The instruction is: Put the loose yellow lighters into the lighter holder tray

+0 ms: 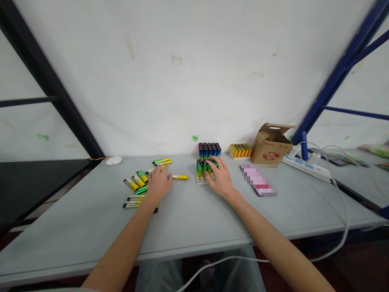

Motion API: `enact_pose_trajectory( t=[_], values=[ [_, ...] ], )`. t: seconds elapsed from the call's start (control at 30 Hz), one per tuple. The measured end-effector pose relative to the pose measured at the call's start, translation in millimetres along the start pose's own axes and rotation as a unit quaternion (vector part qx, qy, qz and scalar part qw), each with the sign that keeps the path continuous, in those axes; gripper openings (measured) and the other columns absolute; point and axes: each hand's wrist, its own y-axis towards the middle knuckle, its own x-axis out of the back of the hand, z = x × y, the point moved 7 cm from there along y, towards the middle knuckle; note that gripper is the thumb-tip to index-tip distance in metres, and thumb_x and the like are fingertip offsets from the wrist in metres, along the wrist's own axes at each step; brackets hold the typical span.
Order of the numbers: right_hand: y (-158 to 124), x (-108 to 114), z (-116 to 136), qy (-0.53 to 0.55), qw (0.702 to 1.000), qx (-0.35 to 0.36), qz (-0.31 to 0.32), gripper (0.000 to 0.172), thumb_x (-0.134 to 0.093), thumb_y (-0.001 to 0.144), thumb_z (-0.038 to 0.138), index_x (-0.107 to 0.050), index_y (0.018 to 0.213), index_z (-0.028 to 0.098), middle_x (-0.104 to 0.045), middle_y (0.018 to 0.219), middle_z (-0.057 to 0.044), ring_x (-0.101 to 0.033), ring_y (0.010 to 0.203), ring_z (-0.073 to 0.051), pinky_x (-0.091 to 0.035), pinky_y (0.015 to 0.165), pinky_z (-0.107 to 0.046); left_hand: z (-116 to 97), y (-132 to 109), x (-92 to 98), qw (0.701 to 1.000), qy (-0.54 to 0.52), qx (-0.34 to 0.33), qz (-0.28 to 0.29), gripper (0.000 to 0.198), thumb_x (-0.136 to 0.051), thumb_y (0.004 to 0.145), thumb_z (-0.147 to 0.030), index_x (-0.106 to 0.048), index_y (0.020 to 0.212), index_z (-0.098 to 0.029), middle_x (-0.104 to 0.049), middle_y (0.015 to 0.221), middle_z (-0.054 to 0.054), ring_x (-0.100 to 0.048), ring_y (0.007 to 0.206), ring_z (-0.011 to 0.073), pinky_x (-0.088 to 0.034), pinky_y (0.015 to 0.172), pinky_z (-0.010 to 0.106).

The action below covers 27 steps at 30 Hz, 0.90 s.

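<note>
My left hand [159, 182] is over the loose yellow-green lighters [131, 184] on the left, its fingers stretched out and apart, touching or just above them. One yellow lighter [181, 177] lies by itself to the right of that hand. My right hand [222, 178] is at a white tray [201, 181] with green and dark lighters [199, 167] standing upright in its back part. Thumb and fingers of this hand curve around a lighter at the tray's right side; the fingers partly hide it. Empty slots show at the tray's front.
Behind the tray stands a block of blue-red lighters [209, 151], and a tray of yellow lighters [240, 151] is to its right. An open cardboard box [270, 146], a blurred pink phone-like item [258, 181], a power strip [306, 167] with white cables and a white case [114, 161] are also on the table.
</note>
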Motion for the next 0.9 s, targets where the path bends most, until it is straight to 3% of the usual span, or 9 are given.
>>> enact_pose_trajectory(
  t=[0.13,0.3,0.43,0.5,0.57,0.7,0.8,0.9],
  values=[
    [0,3,-1,0.01,1.0,-0.016,-0.012,0.043,-0.054,0.083,0.022,-0.058,0.125,0.011,-0.048,0.134,-0.018,-0.039,0.13,-0.031,-0.035,0.112,-0.049,2,0,-1.5,1.0,0.013,0.007,0.024,0.042,-0.043,0.091,-0.031,-0.057,0.124,-0.011,-0.06,0.126,0.019,-0.047,0.125,0.0359,-0.038,0.102,0.054],
    [1,7,3,0.035,0.999,-0.003,-0.032,0.038,-0.054,0.083,0.021,-0.059,0.12,0.013,-0.051,0.13,-0.017,-0.042,0.127,-0.03,-0.037,0.109,-0.05,-8,5,-0.6,0.997,-0.04,-0.051,0.043,0.038,-0.038,0.09,-0.018,-0.061,0.12,-0.014,-0.065,0.121,0.014,-0.057,0.115,0.0277,-0.042,0.101,0.044],
    [1,15,10,0.084,0.995,0.023,-0.05,0.026,-0.053,0.084,0.018,-0.063,0.108,0.016,-0.061,0.114,-0.014,-0.053,0.113,-0.026,-0.044,0.101,-0.044,-5,8,0.8,0.997,-0.029,-0.057,0.031,0.043,-0.036,0.087,-0.011,-0.059,0.124,-0.011,-0.057,0.134,0.015,-0.05,0.126,0.0278,-0.04,0.104,0.044],
    [-1,14,18,0.125,0.991,0.049,-0.014,0.02,-0.051,0.086,0.017,-0.064,0.101,0.017,-0.065,0.103,-0.011,-0.06,0.099,-0.022,-0.048,0.091,-0.038,-1,8,-0.3,0.998,-0.008,-0.048,0.033,0.044,-0.035,0.087,-0.01,-0.059,0.125,-0.011,-0.056,0.135,0.015,-0.044,0.131,0.0297,-0.038,0.106,0.049],
    [-4,8,28,0.16,0.982,0.08,0.059,0.02,-0.05,0.087,0.017,-0.063,0.101,0.018,-0.067,0.097,-0.008,-0.062,0.086,-0.018,-0.05,0.082,-0.032,4,7,-3.3,0.998,0.011,-0.034,0.05,0.045,-0.034,0.088,-0.01,-0.059,0.124,-0.013,-0.058,0.133,0.014,-0.042,0.133,0.0315,-0.036,0.106,0.054],
    [-14,-10,42,0.159,0.96,0.116,0.199,0.023,-0.056,0.087,0.026,-0.064,0.106,0.016,-0.068,0.097,-0.008,-0.063,0.084,-0.018,-0.048,0.078,-0.03,9,7,-5.4,0.998,0.023,-0.024,0.06,0.039,-0.039,0.088,-0.016,-0.061,0.121,-0.017,-0.061,0.125,0.014,-0.049,0.124,0.0306,-0.039,0.103,0.05],
    [-18,-18,45,0.144,0.952,0.12,0.241,0.022,-0.058,0.087,0.031,-0.066,0.101,0.017,-0.069,0.096,-0.008,-0.063,0.09,-0.02,-0.047,0.082,-0.031,12,8,-6.7,0.997,0.036,-0.008,0.061,0.036,-0.043,0.088,-0.021,-0.064,0.117,-0.018,-0.064,0.114,0.014,-0.056,0.112,0.0296,-0.044,0.096,0.044],
    [-18,-19,43,0.149,0.953,0.109,0.242,0.019,-0.059,0.086,0.03,-0.067,0.098,0.018,-0.07,0.092,-0.007,-0.063,0.087,-0.02,-0.046,0.08,-0.031,13,8,-7.8,0.997,0.041,-0.016,0.056,0.035,-0.042,0.089,-0.022,-0.065,0.114,-0.016,-0.065,0.111,0.015,-0.058,0.108,0.0299,-0.046,0.093,0.043]
  ],
)
